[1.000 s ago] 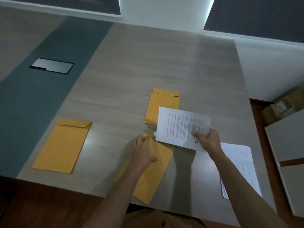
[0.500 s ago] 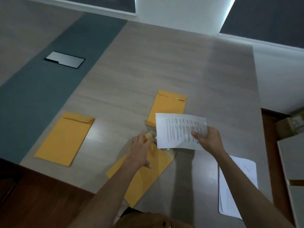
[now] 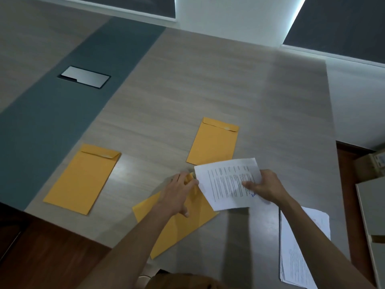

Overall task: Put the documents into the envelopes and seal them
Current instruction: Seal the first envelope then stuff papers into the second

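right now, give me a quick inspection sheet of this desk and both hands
surface: wood-grain table with a grey-blue strip and a metal hatch plate set in it
job's things: three yellow envelopes; left one and far one lie flat, flaps folded over; near one under the left hand; printed sheet lifted above it; paper stack at right edge
clutter: nothing seen
grippers: left hand at the near envelope's mouth, fingers spread; right hand pinching the sheet
cables: nothing seen
surroundings: white wall column, cardboard box, cabinet at right
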{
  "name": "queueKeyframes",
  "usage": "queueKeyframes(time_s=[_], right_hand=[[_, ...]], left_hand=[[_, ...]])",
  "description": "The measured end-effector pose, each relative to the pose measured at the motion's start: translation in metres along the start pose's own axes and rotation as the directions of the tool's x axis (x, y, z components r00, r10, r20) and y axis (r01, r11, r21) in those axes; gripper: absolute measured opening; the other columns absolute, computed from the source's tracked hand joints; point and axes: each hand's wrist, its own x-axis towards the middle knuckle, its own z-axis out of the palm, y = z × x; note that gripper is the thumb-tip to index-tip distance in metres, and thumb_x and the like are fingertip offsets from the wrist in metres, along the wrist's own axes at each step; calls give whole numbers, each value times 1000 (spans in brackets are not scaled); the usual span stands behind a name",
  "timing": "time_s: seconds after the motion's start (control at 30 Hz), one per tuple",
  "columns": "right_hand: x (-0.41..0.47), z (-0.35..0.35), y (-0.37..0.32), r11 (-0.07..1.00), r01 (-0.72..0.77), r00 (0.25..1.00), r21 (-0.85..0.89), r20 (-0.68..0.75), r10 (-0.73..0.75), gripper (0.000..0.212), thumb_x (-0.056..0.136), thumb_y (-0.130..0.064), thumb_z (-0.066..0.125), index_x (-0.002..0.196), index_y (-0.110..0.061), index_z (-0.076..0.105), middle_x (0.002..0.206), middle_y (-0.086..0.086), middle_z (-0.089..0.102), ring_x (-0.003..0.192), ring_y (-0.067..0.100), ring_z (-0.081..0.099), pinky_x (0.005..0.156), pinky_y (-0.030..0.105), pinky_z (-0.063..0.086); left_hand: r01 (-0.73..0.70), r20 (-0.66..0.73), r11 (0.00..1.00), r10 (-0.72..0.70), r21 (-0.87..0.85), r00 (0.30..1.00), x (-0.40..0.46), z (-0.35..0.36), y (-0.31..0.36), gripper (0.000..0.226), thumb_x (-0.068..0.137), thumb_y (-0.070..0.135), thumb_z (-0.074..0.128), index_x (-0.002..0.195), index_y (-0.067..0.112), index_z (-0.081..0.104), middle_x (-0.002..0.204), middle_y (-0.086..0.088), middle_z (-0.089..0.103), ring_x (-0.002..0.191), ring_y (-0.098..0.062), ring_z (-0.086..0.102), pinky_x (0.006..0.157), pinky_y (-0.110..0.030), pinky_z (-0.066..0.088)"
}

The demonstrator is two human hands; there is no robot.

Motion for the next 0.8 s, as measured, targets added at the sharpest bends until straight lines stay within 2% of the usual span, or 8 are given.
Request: queueKeyframes(time_s=[0.1,0.23,0.3,0.43,0.5,0.6,0.73,0.8], right_hand=[[2,5,5,998,-42,993,49,115,36,12,80,-19,76,91,-21,70,93,0,74,78,15,72,73,37,60],[7,16,7,980,-130,972,149,214,96,22,79,-16,78,100,-17,70,96,-1,74,79,14,72,64,27,56],[10,24,7,968,-161,965,193,237,113,21,78,-14,78,98,-18,71,99,1,74,80,16,73,66,28,57],[5,34,6,953,-147,985,265,130,115,15,79,-18,78,87,-26,69,91,-3,73,74,11,71,61,23,53],[2,40,8,953,-140,989,268,79,123,12,82,-22,75,90,-26,67,90,-3,71,72,8,69,57,20,50],[1,50,10,950,-168,985,261,88,150,20,85,-21,71,104,-21,64,99,-1,68,78,13,68,62,25,52],[1,57,10,943,-188,977,273,149,152,24,84,-21,73,107,-21,65,107,1,71,85,17,70,76,36,58],[-1,63,7,952,-164,978,257,165,124,24,83,-24,73,106,-22,65,108,2,72,84,15,71,74,33,58]], left_hand=[[-32,5,999,32,11,999,2,0,-2,110,51,43,92,141,34,29,151,-4,21,136,-24,26,110,-37,32],[-67,17,997,67,42,998,5,-1,-2,111,52,40,92,142,36,27,153,-5,19,139,-24,23,112,-37,29],[-63,28,997,62,34,998,5,-1,-3,117,54,40,92,146,38,21,155,-6,17,142,-25,18,115,-39,25],[22,17,999,-21,-43,1000,-8,6,3,143,51,56,86,148,39,-16,159,-9,4,147,-32,-3,119,-50,14],[43,13,998,-43,-34,999,-13,13,13,150,46,68,82,146,36,-26,159,-11,-2,147,-35,-10,118,-55,8],[59,2,998,-58,-18,998,-14,20,21,152,45,71,79,145,33,-29,158,-13,-5,146,-38,-12,117,-58,4],[24,8,999,-24,-30,1000,-13,17,24,149,47,67,80,144,34,-29,157,-12,-4,146,-37,-11,116,-60,3],[-7,18,999,7,-36,1000,-13,15,27,150,48,66,80,143,35,-31,157,-11,-3,146,-37,-12,116,-61,2]])
